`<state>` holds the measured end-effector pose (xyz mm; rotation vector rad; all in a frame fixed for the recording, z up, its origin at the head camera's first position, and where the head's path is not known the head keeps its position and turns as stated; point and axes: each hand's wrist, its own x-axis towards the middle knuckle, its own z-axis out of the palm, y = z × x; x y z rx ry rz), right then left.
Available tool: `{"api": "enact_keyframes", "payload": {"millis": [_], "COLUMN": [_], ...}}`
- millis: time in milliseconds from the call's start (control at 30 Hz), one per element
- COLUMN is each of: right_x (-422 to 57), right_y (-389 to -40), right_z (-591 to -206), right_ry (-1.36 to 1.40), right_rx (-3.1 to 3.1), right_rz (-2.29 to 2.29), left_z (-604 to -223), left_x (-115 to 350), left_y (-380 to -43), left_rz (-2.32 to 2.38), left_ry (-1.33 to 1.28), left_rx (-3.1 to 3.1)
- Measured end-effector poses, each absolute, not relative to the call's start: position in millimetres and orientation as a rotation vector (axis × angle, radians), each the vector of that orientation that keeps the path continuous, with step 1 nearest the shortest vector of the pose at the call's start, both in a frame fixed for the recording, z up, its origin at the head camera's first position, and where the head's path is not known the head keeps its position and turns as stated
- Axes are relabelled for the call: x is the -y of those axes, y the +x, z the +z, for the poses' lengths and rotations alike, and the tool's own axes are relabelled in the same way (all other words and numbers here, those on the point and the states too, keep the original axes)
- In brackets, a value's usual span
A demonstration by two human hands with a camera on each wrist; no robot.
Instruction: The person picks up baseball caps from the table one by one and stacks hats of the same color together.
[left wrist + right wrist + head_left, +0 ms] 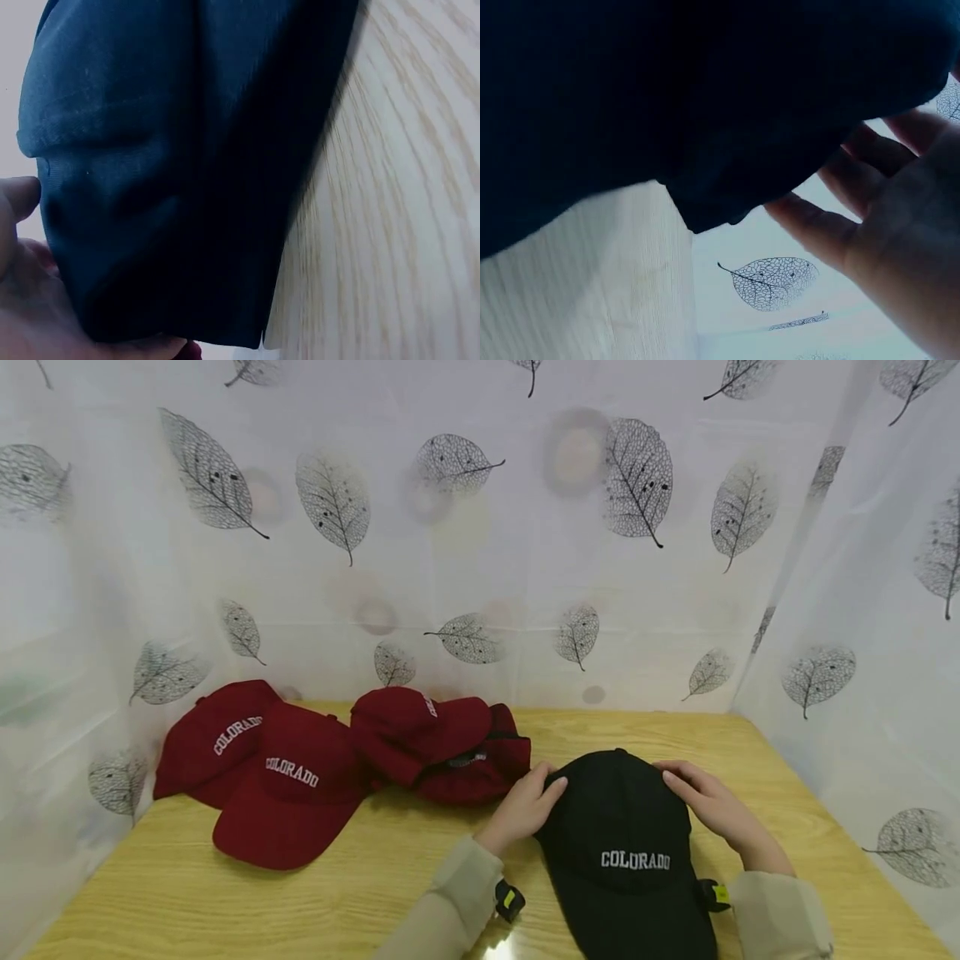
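Note:
A black baseball cap (pixel 611 810) with white COLORADO lettering lies at the front right of the table, its brim toward me. On its left edge my left hand (pixel 523 806) grips the fabric, thumb on top. My right hand (pixel 712 806) holds the opposite upper edge, thumb over the crown and fingers behind it. The left wrist view shows the dark cap side (pixel 150 187) close up, with the left hand (pixel 37 292) at its lower rim. In the right wrist view, fingers of the right hand (pixel 900 202) reach under the cap (pixel 705 97); their tips are hidden.
Several dark red COLORADO caps lie at the back left: two overlapping caps (pixel 300 802) by the left curtain and a nested pair (pixel 420 727) near the middle. A leaf-patterned curtain (pixel 480 585) encloses the wooden table (pixel 360 893) at the back and sides.

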<state>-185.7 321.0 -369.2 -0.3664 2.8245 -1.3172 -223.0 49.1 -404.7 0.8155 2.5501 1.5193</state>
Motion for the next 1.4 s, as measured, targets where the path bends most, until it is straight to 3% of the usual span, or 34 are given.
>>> {"api": "enact_keyframes", "payload": {"millis": [600, 933, 1400], "right_x": [-324, -324, -318], "right_y": [-168, -168, -176], "right_z": [-345, -345, -357], "right_ry": [-0.496, -0.566, -0.7], "right_rx": [-2.621, -2.505, -2.396], "right_rz": [-1.081, -1.087, -1.232], "left_z": [-394, -396, -403], "left_x": [-38, -32, -39], "left_y": [-225, -225, -228], "left_rz": [1.226, 1.397, 1.603], "left_ry": [0.821, 0.798, 0.793], "left_rx": [-2.468, -2.203, -2.282]}}
